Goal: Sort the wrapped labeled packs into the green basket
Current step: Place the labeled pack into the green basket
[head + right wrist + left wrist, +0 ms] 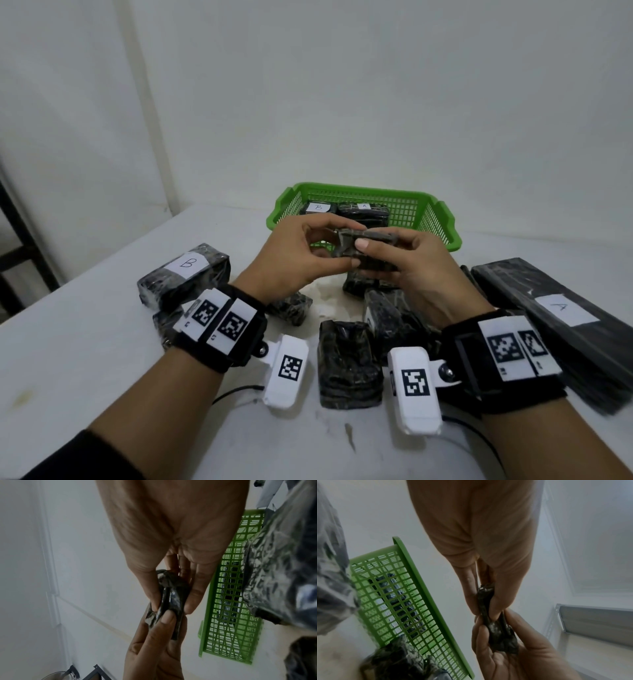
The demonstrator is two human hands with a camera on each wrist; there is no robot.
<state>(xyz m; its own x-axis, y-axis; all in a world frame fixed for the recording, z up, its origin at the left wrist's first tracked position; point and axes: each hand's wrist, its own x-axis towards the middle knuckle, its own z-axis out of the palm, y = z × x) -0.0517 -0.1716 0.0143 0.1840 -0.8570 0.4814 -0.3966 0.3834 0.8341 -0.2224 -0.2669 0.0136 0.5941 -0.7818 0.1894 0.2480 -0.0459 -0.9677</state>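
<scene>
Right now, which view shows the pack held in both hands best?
Head view: the held pack shows between the left hand and right hand, before the green basket. Both wrist views show it mostly covered by fingers.

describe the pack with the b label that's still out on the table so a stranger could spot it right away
Start at the green basket at the back of the white table, then look to its near left, just beyond the left hand. The B-labelled pack is a chunky black plastic-wrapped block; unlike the loose packs beside it, it shows a white label with a handwritten B.
</scene>
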